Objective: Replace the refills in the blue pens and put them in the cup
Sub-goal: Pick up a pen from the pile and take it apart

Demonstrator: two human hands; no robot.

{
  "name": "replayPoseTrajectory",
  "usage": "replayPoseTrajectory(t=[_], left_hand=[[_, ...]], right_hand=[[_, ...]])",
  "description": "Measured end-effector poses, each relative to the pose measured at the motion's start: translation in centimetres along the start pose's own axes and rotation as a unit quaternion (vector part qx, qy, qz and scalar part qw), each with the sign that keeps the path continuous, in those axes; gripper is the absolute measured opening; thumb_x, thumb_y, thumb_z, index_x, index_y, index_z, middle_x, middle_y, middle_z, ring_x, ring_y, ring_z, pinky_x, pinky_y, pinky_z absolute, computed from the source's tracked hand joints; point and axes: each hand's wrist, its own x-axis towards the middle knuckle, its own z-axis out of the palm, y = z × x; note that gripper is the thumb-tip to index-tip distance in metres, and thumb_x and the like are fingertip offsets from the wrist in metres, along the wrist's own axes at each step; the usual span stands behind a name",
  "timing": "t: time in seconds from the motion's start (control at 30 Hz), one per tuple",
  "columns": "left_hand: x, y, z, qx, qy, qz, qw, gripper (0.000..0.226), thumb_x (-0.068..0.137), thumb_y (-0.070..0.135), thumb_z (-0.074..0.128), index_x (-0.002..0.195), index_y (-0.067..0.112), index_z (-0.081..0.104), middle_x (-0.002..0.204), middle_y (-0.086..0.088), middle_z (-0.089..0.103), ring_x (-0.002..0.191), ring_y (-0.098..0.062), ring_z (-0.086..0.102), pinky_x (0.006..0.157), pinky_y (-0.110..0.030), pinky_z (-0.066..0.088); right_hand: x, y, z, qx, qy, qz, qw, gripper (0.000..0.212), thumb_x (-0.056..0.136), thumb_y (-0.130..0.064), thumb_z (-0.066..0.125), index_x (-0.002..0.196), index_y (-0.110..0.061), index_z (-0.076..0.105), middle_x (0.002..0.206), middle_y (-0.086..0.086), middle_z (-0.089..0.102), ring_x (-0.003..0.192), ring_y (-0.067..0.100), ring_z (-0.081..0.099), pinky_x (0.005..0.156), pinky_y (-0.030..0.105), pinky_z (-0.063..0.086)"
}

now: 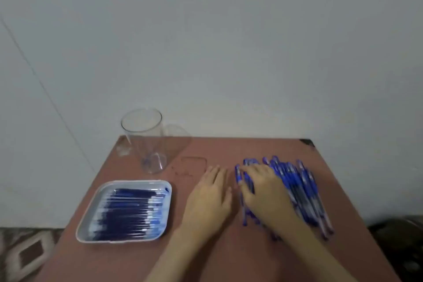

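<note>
At lower centre the left hand (209, 199) was laid flat on the bench (229, 149), fingers straight, nothing held. Right of it the right hand (263, 192) was spread over the blue pens (299, 188); whether its blurred fingers gripped one could not be told. The refills (128, 208) were seen in a tray (128, 182) at lower left, the clear cup (144, 139) upright above.
</note>
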Motion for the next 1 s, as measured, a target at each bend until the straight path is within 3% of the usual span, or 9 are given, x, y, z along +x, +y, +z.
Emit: replayPoseTrajectory(t=[0.13,0.27,0.33,0.4,0.47,0.57,0.73,0.87,1.0], left_hand=[[-0.6,-1.7,6.0,0.069,0.038,0.034,0.996,0.055,0.084,0.036,0.032,0.121,0.011,0.063,0.128,-0.008,0.060,0.119,-0.024,0.057,0.095,-0.044,0.045],[-0.2,-2.4,7.6,0.135,0.100,0.071,0.983,0.050,0.084,0.034,0.034,0.113,0.013,0.069,0.118,-0.006,0.067,0.110,-0.021,0.063,0.085,-0.044,0.052],[-0.3,-2.6,7.6,0.137,0.097,0.064,0.984,0.058,0.085,0.038,0.026,0.121,0.012,0.064,0.127,-0.008,0.061,0.118,-0.021,0.058,0.095,-0.041,0.046],[-0.2,-2.3,7.4,0.130,0.075,0.075,0.986,0.084,0.078,0.048,-0.002,0.144,0.013,0.036,0.152,-0.006,0.030,0.141,-0.018,0.028,0.114,-0.037,0.019],[-0.2,-2.3,7.4,0.117,0.053,0.068,0.989,0.092,0.070,0.051,-0.016,0.150,0.019,0.013,0.159,0.000,0.007,0.146,-0.014,0.003,0.116,-0.033,-0.001],[-0.4,-2.4,7.2,0.097,0.052,0.061,0.992,0.059,0.098,0.044,0.009,0.151,0.020,0.015,0.159,-0.001,0.008,0.146,-0.013,0.002,0.116,-0.032,-0.002],[-1.0,-2.2,6.4,0.037,0.062,0.073,0.995,0.047,0.101,0.028,0.031,0.146,0.017,0.030,0.156,-0.003,0.022,0.145,-0.015,0.012,0.116,-0.030,0.004],[-0.8,-2.8,5.9,-0.065,0.107,0.073,0.989,0.041,0.096,0.015,0.039,0.136,0.012,0.046,0.139,-0.006,0.047,0.131,-0.022,0.039,0.108,-0.028,0.026],[-0.6,-2.9,5.4,-0.118,0.141,0.066,0.981,0.042,0.093,0.014,0.043,0.135,0.014,0.048,0.132,-0.007,0.056,0.121,-0.021,0.049,0.101,-0.028,0.035]], right_hand=[[-3.0,0.7,4.0,-0.103,-0.034,0.022,0.994,0.044,0.078,-0.036,0.043,0.106,-0.019,0.073,0.112,0.010,0.070,0.107,0.034,0.065,0.080,0.050,0.054],[-3.9,1.2,4.8,-0.076,0.013,0.011,0.997,0.050,0.084,-0.037,0.037,0.115,-0.015,0.070,0.122,0.014,0.065,0.119,0.036,0.058,0.090,0.056,0.050],[-3.9,0.7,4.3,-0.076,-0.012,0.010,0.997,0.057,0.090,-0.041,0.028,0.133,-0.018,0.057,0.141,0.013,0.051,0.137,0.033,0.040,0.107,0.052,0.038],[-3.8,0.9,3.8,-0.059,-0.079,0.027,0.995,0.055,0.099,-0.045,0.019,0.151,-0.028,0.026,0.160,0.004,0.018,0.149,0.023,0.004,0.120,0.042,0.009],[-3.8,1.1,3.7,-0.061,-0.087,0.029,0.994,0.052,0.102,-0.043,0.024,0.152,-0.031,0.015,0.162,-0.002,0.006,0.149,0.018,-0.007,0.120,0.038,0.000],[-4.2,0.8,3.8,-0.064,-0.063,0.022,0.996,0.051,0.102,-0.042,0.027,0.152,-0.029,0.020,0.161,-0.001,0.013,0.149,0.019,-0.002,0.119,0.039,0.003],[-4.4,0.4,3.2,-0.079,-0.029,0.018,0.996,0.046,0.099,-0.039,0.038,0.142,-0.023,0.040,0.149,0.002,0.036,0.144,0.024,0.019,0.113,0.039,0.022],[-4.0,-0.2,3.0,-0.121,0.066,-0.002,0.990,0.032,0.079,-0.034,0.068,0.095,-0.007,0.067,0.110,0.018,0.061,0.112,0.039,0.054,0.087,0.047,0.045],[-3.0,-1.2,2.8,-0.193,0.013,0.026,0.981,0.050,0.092,-0.044,0.045,0.123,-0.007,0.056,0.138,0.016,0.043,0.132,0.033,0.032,0.105,0.045,0.028]])
